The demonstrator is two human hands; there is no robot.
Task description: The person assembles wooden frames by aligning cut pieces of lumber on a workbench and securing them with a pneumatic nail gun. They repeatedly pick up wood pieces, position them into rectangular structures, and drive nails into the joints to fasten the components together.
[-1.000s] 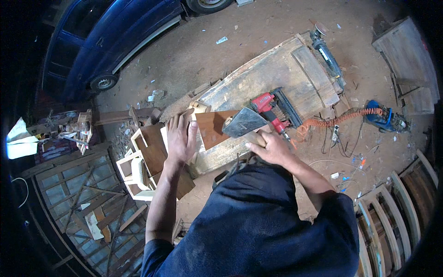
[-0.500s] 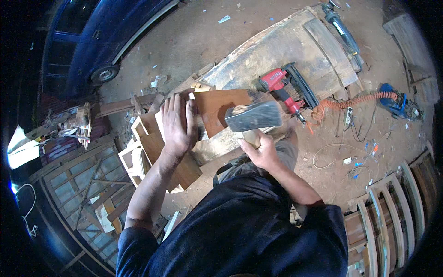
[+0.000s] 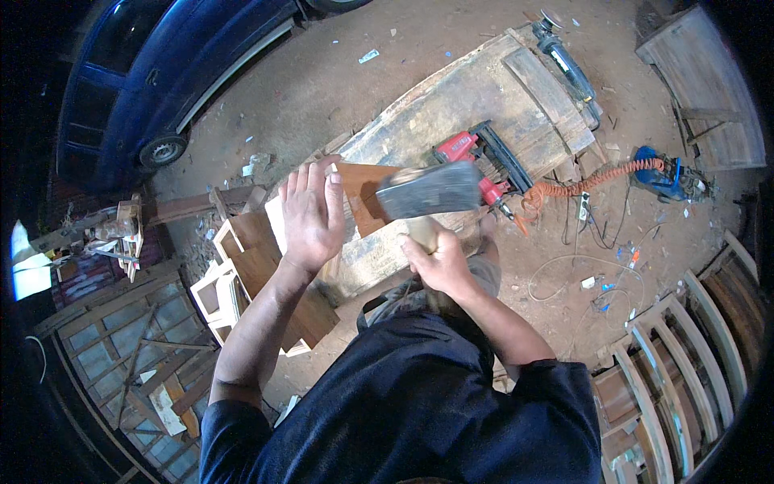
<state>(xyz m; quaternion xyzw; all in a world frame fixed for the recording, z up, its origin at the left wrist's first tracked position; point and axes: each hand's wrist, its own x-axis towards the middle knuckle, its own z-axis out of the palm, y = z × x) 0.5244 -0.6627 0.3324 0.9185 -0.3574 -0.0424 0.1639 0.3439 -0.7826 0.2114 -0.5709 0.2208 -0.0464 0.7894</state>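
Across the dirt floor [image 3: 306, 97] we see a blue vehicle [image 3: 161, 73] at far left. Our left hand [image 3: 313, 226] lies flat, fingers nearly together, at the left end of a brown board [image 3: 361, 184] over the worktop [image 3: 403, 133], apparently steadying it. Our right hand [image 3: 442, 262] wraps the handle of the hammer [image 3: 431, 191], left of a nail gun [image 3: 455, 147]. Unlike a second ago, that handle points farther away from us.

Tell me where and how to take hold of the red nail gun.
Grip the nail gun by its red handle, probably best from above, coming from the picture's lower right. The gun lies on its side; the handle slants that way, and a gap seems to part it from the long black magazine. The hammer overlaps some of the gun in this view.
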